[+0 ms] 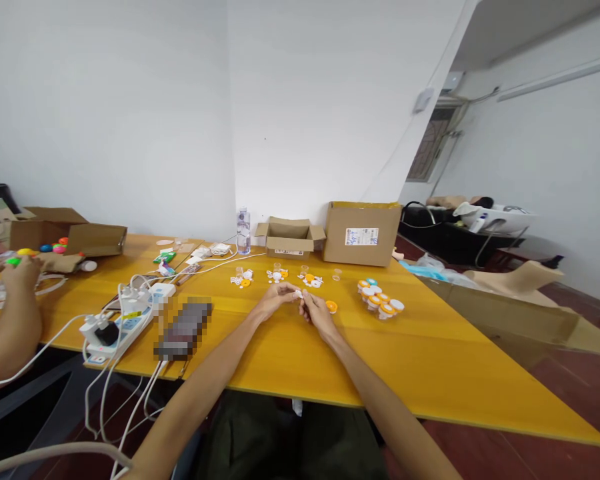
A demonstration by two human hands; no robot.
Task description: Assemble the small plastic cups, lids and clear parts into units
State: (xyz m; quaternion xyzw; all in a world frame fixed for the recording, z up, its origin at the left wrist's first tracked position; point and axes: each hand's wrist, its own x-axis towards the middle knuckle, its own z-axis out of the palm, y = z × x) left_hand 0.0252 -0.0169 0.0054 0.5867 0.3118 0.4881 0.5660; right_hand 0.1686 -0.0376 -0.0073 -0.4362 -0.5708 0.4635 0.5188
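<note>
My left hand [276, 298] and my right hand [316, 309] meet over the yellow table [430, 360], fingers pinched together on a small white plastic part [299, 294] held between them. An orange cap [331, 307] lies just right of my right hand. Beyond the hands lie small groups of white and orange parts [277, 274] and clear little cups. A cluster of assembled white-and-orange pieces [380, 299] stands to the right.
A power strip [117, 327] with plugs and cables and a blurred phone [183, 328] lie at left. Two cardboard boxes [363, 233] and a water bottle [243, 231] stand at the back. Another person's arm [13, 313] works at far left near coloured balls.
</note>
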